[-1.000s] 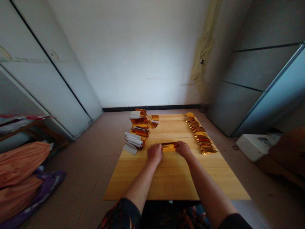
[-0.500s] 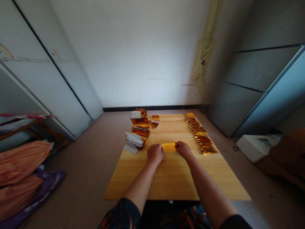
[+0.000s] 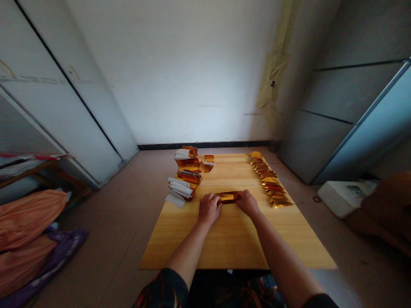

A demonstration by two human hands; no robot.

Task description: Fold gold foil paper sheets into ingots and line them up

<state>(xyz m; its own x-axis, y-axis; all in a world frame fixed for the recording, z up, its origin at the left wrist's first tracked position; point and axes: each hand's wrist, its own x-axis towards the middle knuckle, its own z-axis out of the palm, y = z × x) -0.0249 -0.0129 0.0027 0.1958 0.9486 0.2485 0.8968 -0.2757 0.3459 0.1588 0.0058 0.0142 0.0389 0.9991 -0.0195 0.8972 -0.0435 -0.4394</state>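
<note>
Left hand point(image 3: 209, 208) and right hand point(image 3: 247, 203), both curled, grip the ends of a gold foil strip point(image 3: 227, 196), which now shows a dark glossy face instead of the earlier flat yellow. It lies on the wooden desk point(image 3: 237, 244), at twelve o'clock from the outstretched forearms point(image 3: 189, 248).

A bare white plaster wall point(image 3: 173, 72) closes the far side of the room, edged along the floor by a black skirting strip point(image 3: 205, 145). A long strip of peeling tan paper point(image 3: 272, 77) hangs down the far right corner. Pale sliding cabinet doors point(image 3: 70, 102) line the left, and grey panelled cabinet doors point(image 3: 349, 94) with a blue metal edge line the right. The floor is pinkish tile point(image 3: 105, 239). Near left, orange cloth bundles point(image 3: 25, 231) lie on a purple bag point(image 3: 61, 252) beside a low wooden shelf point(image 3: 32, 171); a white box point(image 3: 343, 199) sits near right. The light is dim, brightest on the far wall
</note>
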